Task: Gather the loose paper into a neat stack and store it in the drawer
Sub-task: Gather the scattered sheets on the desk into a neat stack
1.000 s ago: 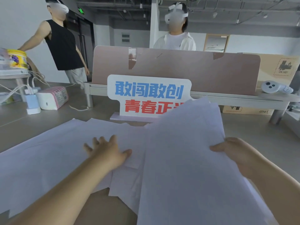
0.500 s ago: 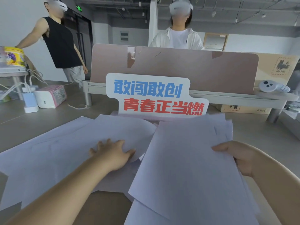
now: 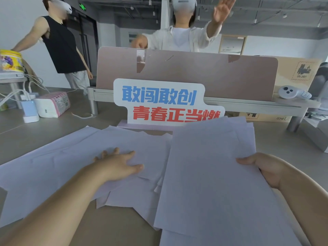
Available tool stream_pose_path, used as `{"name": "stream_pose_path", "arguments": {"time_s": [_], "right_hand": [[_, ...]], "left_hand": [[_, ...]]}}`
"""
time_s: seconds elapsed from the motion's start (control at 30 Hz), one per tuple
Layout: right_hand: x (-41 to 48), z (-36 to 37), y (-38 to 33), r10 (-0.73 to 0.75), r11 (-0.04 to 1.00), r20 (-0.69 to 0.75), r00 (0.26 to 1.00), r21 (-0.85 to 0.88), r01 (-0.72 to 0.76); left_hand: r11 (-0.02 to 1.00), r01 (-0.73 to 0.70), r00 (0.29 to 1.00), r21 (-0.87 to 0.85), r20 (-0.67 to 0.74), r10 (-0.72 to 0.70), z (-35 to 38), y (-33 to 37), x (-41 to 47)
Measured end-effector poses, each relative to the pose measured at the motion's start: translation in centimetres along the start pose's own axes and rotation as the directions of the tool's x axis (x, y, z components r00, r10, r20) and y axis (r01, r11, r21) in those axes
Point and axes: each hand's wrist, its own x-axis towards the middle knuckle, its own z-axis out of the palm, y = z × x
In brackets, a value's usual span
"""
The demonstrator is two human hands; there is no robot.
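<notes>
Right hand (image 3: 264,168) grips a partly gathered stack (image 3: 209,174); flat open left hand (image 3: 117,164) presses loose sheets (image 3: 53,167) still scattered; drawer seemingly out of view.

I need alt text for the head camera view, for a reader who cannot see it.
Left hand presses flat on loose paper spread over a desk; right hand grips a gathered stack. A slogan sign stands behind.

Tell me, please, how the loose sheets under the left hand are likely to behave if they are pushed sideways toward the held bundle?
The loose sheets look thin and floppy, so they would probably buckle or ride up rather than slide as one. They overlap unevenly, so they would likely fan apart under the flat left hand. The bundle in the right hand already sags, suggesting little stiffness.
</notes>
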Motion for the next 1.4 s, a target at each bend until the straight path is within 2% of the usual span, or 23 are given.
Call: {"name": "stream_pose_path", "arguments": {"time_s": [0.1,0.2,0.27,0.3,0.37,0.43,0.53,0.63,0.7,0.77,0.8,0.83,0.9,0.93,0.97,1.03,1.13,1.2,1.4], "right_hand": [[-0.2,-1.0,-0.1,-0.039,0.997,-0.014,0.999,0.064,0.04],[-0.7,-1.6,-0.2,-0.076,0.986,-0.006,0.997,0.149,0.076],[-0.9,-1.6,-0.2,-0.108,0.976,0.003,0.994,0.188,0.106],[-0.8,-1.5,-0.2,-0.111,0.975,0.009,0.994,0.196,0.107],[-0.8,-1.1,-0.3,-0.102,0.976,0.022,0.995,0.197,0.096],[-0.7,-0.7,-0.4,-0.089,0.979,0.027,0.996,0.188,0.082],[-0.8,0.5,-0.5,-0.075,0.984,0.085,0.994,0.166,0.06],[-0.9,2.1,-0.5,-0.078,0.99,0.135,0.988,0.128,0.06],[-0.9,2.9,-0.3,-0.079,0.993,0.142,0.987,0.096,0.065],[-0.9,3.4,-0.3,-0.071,0.997,0.111,0.991,0.05,0.066],[-1.0,3.5,-0.3,-0.063,0.998,0.085,0.994,0.026,0.061],[-0.9,3.6,-0.4,-0.058,0.998,0.053,0.997,-0.001,0.058],[-1.0,3.6,-0.7,-0.061,0.997,-0.014,0.998,-0.039,0.061],[-1.1,3.6,-0.9,-0.063,0.998,-0.029,0.998,-0.034,0.062],[-1.3,3.6,-1.1,-0.062,0.998,-0.024,0.998,-0.016,0.061],[-1.6,3.8,-1.4,-0.051,0.999,0.017,0.999,0.02,0.05],[-1.9,4.2,-1.5,-0.014,1.0,0.084,0.996,0.018,0.013],[-1.7,4.5,-1.3,0.014,1.0,0.106,0.994,0.009,-0.015],[-1.5,5.8,-0.9,0.09,0.995,0.161,0.983,-0.064,-0.081]], "left_hand": [[0.999,-0.036,0.999,-0.006,0.004,0.036,0.1,-0.6,0.2],[0.98,-0.092,0.993,-0.174,-0.083,0.079,-0.2,-0.7,0.1],[0.977,-0.037,0.97,-0.208,-0.242,-0.015,-0.5,-0.2,0.2],[0.985,0.041,0.955,-0.167,-0.284,-0.088,-0.5,-0.1,0.3],[0.98,0.183,0.961,-0.074,-0.195,-0.194,-0.1,0.0,0.5],[0.983,0.182,0.982,0.005,-0.057,-0.182,0.4,-0.2,0.6],[0.998,0.059,0.998,0.02,0.019,-0.06,0.3,-0.2,0.3],[0.989,-0.137,0.989,0.054,0.054,0.134,0.6,0.5,0.0],[0.942,-0.334,0.942,0.024,0.039,0.333,0.8,1.0,-0.5],[0.875,-0.484,0.874,-0.015,-0.061,0.483,1.0,1.4,-0.6],[0.883,-0.469,0.879,-0.023,-0.11,0.464,1.1,1.5,-0.5],[0.918,-0.396,0.912,-0.035,-0.134,0.388,1.1,1.6,-0.4],[0.989,-0.144,0.986,-0.046,-0.097,0.139,1.2,1.7,-0.4],[0.998,-0.058,0.996,-0.021,-0.062,0.057,1.3,1.7,-0.5],[0.999,-0.032,0.999,0.0,-0.039,0.032,1.2,1.9,-0.6],[0.997,-0.059,0.998,-0.045,-0.019,0.059,0.9,2.3,-1.2],[0.966,-0.112,0.994,-0.232,-0.027,0.109,0.5,2.9,-1.5],[0.948,-0.126,0.992,-0.294,-0.044,0.118,0.7,3.6,-1.7],[0.988,-0.092,0.992,-0.122,-0.099,0.08,2.0,4.1,-0.9]]}}
